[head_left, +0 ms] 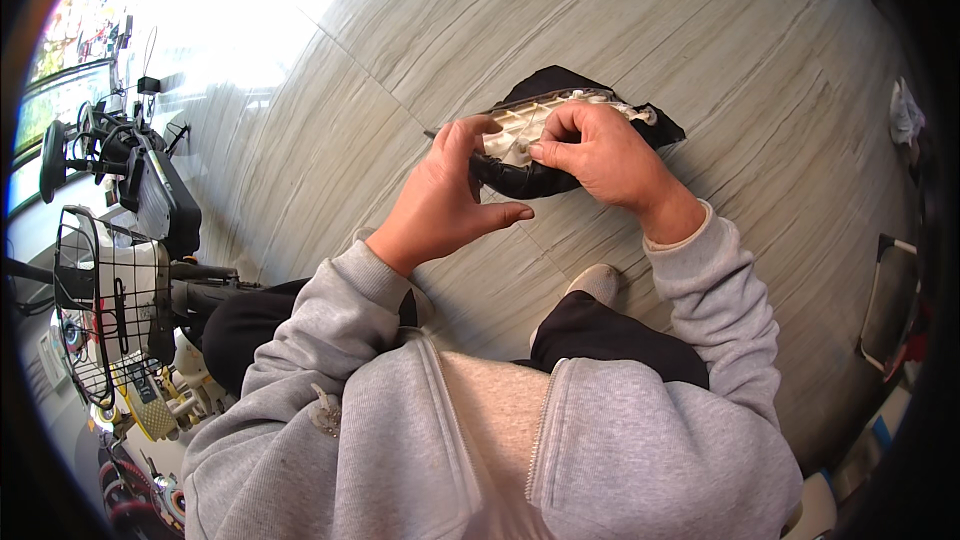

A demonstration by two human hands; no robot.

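In front of me is what looks like a small seat, underside up, with a cream ribbed plastic base [519, 124] and a black covering [525, 181] round its rim. A black flap [560, 82] of the covering stands up on its far side. My left hand [446, 192] is at the left end, fingers bent over the rim and base, thumb stretched out below and apart from the covering. Over the middle of the base, my right hand [606, 155] has thumb and forefinger pinched together. Whatever lies between those fingertips is too small to make out.
Grey wood-patterned tiles [720, 60] cover the floor. To the left stand a black wire basket [115, 305] and a dark wheeled frame [150, 180]. My shoe [597, 283] is below the seat. A white bag-like thing [905, 112] lies at the far right.
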